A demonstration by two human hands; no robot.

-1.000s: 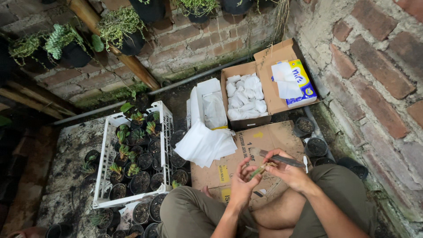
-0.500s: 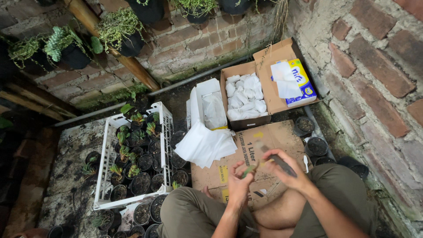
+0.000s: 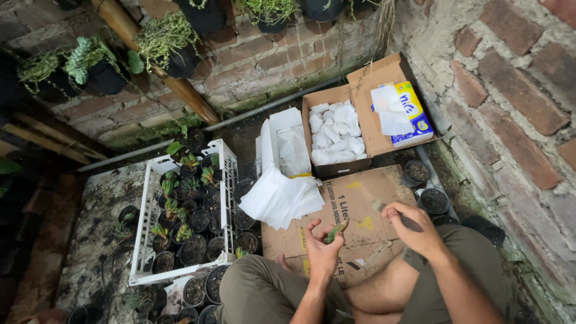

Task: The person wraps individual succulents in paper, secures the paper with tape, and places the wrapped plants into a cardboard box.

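Note:
I sit cross-legged on the ground with a flat piece of cardboard [image 3: 360,204] in front of my knees. My left hand [image 3: 321,247] pinches a small green succulent cutting [image 3: 333,233] between thumb and fingers. My right hand [image 3: 414,227] is closed around a dark slim tool [image 3: 393,215], a brush or knife, whose tip points left toward the cutting. The two hands are a short way apart above the cardboard.
A white plastic crate [image 3: 143,231] of small potted succulents stands at left, with more black pots [image 3: 198,288] around it. A stack of white paper sheets [image 3: 279,198], an open cardboard box of wrapped white bundles [image 3: 336,135], a tissue pack [image 3: 408,114] and brick walls [image 3: 516,96] surround me.
My hands have drawn slightly apart; the left hand now holds the cutting up alone while the right hand with the tool has shifted right.

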